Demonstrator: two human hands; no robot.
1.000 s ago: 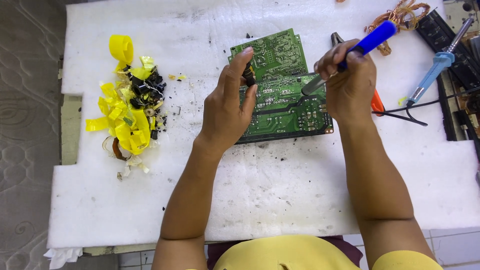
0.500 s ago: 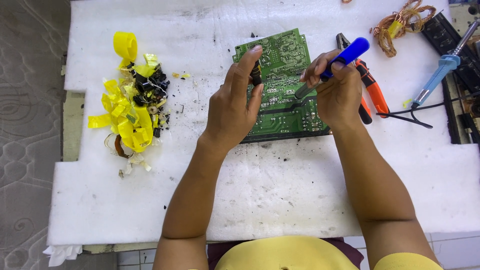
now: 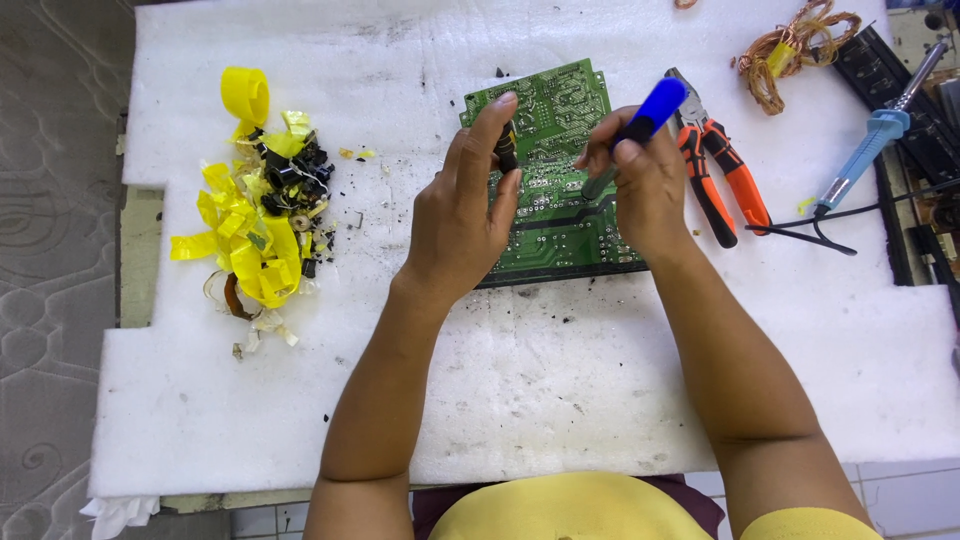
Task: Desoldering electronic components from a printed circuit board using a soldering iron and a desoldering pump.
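The green circuit board (image 3: 560, 180) is lying flat at the far middle of the white foam-covered table (image 3: 520, 400). The left hand (image 3: 465, 215) is pinching a small dark part (image 3: 507, 148) over it; the right hand (image 3: 640, 185) is gripping a blue-handled tool (image 3: 640, 125). The board looks light, stiff and brittle, best held by its edges. Yellow tape scraps (image 3: 245, 230) are lying left; no labels are readable.
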